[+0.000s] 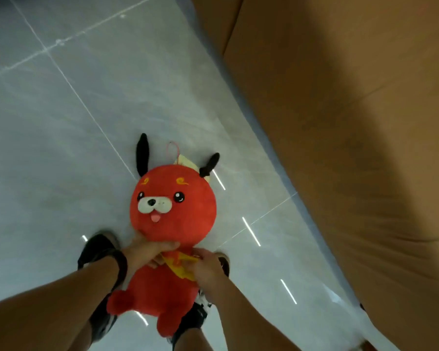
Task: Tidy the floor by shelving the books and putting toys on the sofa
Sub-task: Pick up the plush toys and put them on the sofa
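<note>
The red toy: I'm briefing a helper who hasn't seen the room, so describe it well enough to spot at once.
Left of the long brown sofa, above the grey tiled floor, the left hand and right hand grip a round-headed red plush toy at its neck. Nothing else has its black ears, white muzzle and yellow scarf.

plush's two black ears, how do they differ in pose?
The left-of-frame ear stands nearly upright and looks long; the right-of-frame ear tilts outward to the right and looks shorter. A yellowish tag lies beside the right-of-frame ear, none by the other. Both are black and sprout from the red plush toy, held by the left hand and right hand.
</note>
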Tool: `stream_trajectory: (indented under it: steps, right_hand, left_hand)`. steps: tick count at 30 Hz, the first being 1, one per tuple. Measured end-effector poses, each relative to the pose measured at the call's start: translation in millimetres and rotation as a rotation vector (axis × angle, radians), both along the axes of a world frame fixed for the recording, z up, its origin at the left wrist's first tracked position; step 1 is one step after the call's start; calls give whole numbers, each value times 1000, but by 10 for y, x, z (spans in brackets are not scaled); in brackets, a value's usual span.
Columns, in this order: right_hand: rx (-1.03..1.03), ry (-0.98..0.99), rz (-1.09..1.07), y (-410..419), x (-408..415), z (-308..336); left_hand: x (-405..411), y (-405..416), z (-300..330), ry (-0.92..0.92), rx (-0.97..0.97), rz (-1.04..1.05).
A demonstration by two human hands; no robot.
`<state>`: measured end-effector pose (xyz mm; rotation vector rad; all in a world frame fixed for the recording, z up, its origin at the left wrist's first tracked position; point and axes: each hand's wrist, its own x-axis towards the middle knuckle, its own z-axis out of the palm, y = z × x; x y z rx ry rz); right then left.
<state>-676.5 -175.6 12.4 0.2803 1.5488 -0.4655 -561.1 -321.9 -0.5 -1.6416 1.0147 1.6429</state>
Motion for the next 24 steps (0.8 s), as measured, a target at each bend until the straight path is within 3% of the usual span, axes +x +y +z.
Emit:
stream_trajectory:
  steps: [2, 4, 14, 24]
  right_hand:
    - [-7, -21, 48, 26, 143, 113]
    - [5, 32, 58, 18, 202, 174]
    - [-85, 2, -149, -275, 30, 1158]
    - [-128, -137, -190, -64, -239, 3161]
  left_hand:
    - [40, 109, 150, -10, 82, -21]
    - [40, 82, 248, 5, 46, 9]
    - [114, -475, 919, -74, -72, -446]
    - [-300, -697, 2912, 37, 9, -160]
